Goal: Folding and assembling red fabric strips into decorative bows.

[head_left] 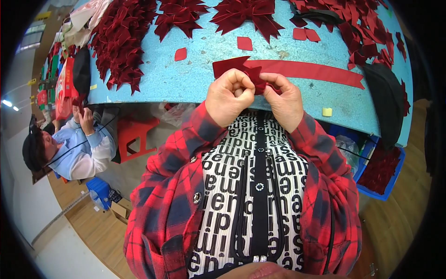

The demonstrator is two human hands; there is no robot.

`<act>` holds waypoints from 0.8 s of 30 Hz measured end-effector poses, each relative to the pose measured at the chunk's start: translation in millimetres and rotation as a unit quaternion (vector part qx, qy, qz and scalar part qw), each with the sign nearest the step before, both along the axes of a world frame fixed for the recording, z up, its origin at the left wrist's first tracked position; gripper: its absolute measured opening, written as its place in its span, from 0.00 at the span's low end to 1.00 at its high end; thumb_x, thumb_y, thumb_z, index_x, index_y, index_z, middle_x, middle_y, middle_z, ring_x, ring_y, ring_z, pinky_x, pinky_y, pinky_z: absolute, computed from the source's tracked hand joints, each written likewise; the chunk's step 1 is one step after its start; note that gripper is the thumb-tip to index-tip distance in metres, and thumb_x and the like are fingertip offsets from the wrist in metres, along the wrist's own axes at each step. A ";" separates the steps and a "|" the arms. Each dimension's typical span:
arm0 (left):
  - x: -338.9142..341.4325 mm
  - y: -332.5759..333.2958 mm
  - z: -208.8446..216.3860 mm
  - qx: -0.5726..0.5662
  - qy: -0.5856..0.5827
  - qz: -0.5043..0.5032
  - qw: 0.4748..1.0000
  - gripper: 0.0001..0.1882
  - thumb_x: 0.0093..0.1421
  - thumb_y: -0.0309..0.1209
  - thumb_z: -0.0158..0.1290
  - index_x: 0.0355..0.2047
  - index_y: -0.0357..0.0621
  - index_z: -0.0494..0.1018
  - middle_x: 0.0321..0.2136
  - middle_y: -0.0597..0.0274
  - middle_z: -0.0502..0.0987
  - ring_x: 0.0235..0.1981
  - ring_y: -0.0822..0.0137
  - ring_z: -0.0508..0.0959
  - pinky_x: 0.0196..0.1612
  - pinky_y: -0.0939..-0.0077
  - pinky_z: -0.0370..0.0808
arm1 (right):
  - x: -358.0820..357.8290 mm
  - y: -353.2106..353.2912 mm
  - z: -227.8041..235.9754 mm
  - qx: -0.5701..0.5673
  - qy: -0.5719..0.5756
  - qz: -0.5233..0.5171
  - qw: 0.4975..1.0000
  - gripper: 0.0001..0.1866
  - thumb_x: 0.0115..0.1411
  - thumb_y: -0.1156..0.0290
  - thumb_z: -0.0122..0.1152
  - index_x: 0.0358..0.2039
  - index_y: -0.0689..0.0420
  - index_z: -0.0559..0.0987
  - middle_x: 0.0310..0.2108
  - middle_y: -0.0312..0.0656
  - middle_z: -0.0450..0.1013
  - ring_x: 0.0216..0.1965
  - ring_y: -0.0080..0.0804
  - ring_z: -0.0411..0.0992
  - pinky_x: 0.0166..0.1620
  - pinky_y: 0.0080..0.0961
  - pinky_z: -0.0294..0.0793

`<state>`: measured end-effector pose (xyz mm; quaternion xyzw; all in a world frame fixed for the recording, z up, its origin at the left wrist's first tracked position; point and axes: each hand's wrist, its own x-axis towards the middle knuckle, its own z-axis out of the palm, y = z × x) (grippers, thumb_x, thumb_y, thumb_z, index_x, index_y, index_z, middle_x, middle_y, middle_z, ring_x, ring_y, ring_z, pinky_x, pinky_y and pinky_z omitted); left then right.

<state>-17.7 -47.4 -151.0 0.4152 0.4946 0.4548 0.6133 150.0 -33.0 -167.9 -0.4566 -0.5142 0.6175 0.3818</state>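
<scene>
Just above the table's near edge, my left hand (231, 96) is closed in a pinch with its thumb and forefinger on a dark red velvet ribbon (234, 65). My right hand (285, 99) grips the same folded ribbon from the other side, thumb and forefinger close together. A pointed piece of it sticks out to the left above my knuckles. The fold between my fingertips is partly hidden. Behind my hands, a long flat red ribbon strip (311, 70) with a notched end runs off to the right across the blue table (195, 79).
Finished red bows lie in a large pile (121, 42) at the far left, with a big bow (248, 16) beyond my hands. Cut red pieces (367, 37) are heaped at the right. A blue crate (383, 179) stands low right. Another person (76, 146) sits at left beside a red stool (134, 137).
</scene>
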 end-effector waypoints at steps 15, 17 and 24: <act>3.0 0.3 3.3 0.099 0.070 -0.008 0.993 0.08 0.58 0.22 0.56 0.33 0.43 0.67 0.28 0.73 0.72 0.24 0.86 0.64 0.28 0.90 0.63 | 3.4 3.3 -4.8 -0.044 0.053 -0.033 0.997 0.13 0.61 0.79 0.55 0.47 0.61 0.75 0.41 0.35 0.75 0.41 0.17 0.71 0.46 0.16 0.71; 1.5 2.0 5.1 0.104 0.097 0.007 0.990 0.08 0.57 0.23 0.58 0.32 0.42 0.69 0.28 0.72 0.73 0.23 0.85 0.64 0.26 0.89 0.63 | 3.0 3.1 -5.0 -0.040 0.059 -0.041 0.997 0.13 0.62 0.79 0.55 0.47 0.61 0.75 0.41 0.36 0.75 0.42 0.19 0.71 0.47 0.17 0.71; -3.3 6.1 -0.7 0.101 0.195 0.019 0.975 0.09 0.52 0.28 0.63 0.29 0.39 0.73 0.26 0.68 0.73 0.20 0.79 0.65 0.23 0.83 0.63 | 1.6 3.4 1.5 0.008 0.009 -0.058 0.998 0.13 0.61 0.80 0.55 0.47 0.61 0.75 0.41 0.36 0.75 0.42 0.20 0.71 0.48 0.18 0.71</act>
